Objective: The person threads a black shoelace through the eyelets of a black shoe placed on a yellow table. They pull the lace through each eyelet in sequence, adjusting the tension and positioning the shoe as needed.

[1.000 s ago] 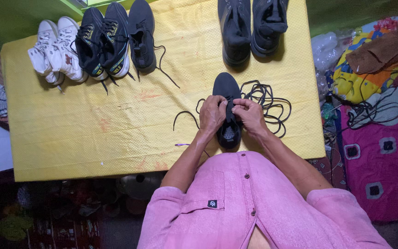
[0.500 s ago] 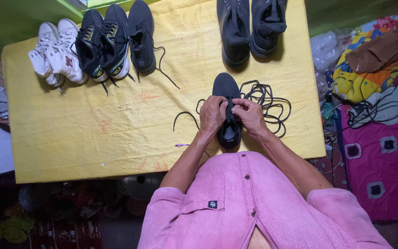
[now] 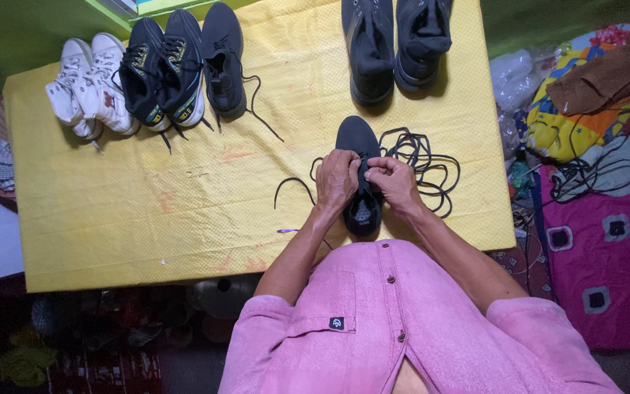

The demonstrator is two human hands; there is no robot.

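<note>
Black fabric shoe [image 3: 356, 138] near front edge of yellow cloth-covered surface [image 3: 147, 211], toe pointing away. Left hand [image 3: 336, 179] and right hand [image 3: 395, 182] both closed on shoe's middle, fingers pinching black lace. Loose black lace coil [image 3: 424, 157] just right of shoe.

A broad stretch of bare yellow tablecloth [image 3: 133, 219] lies open to the left of the left hand [image 3: 337, 181], giving free passage there. To the right of the right hand [image 3: 395, 182], a heap of loose black laces [image 3: 421, 157] clutters the way. Along the far edge, white sneakers [image 3: 85, 87], black trainers [image 3: 162, 69], a lone black shoe [image 3: 224, 58] and a dark pair [image 3: 395, 44] block reach.
</note>
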